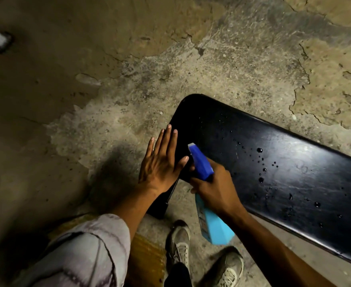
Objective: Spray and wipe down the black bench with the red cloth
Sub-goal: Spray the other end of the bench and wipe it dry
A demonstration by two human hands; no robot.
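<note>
You are in the spraying stage, and the wiping has not begun as far as this view shows. The black bench point(273, 166) runs from the centre of the view out toward 4 o'clock, its rounded end pointing to 11 o'clock. Droplets point(262, 162) bead on the middle stretch of its top, so that part has been sprayed; the end near your hands looks mostly dry, with only a few fine specks.

Your right hand point(213, 187) is wrapped around the neck of the spray bottle point(211, 222), with the blue nozzle head point(199, 160) aimed toward 11 o'clock over the bench end. Whether a finger is squeezing the trigger cannot be told.

Your left hand point(160, 162) lies flat, fingers straight and together, against the bench's edge at 9 o'clock of the bottle, holding nothing.

The red cloth is not in view. What is left, by my reading: wet the near end, then fetch the cloth and wipe the whole top.
</note>
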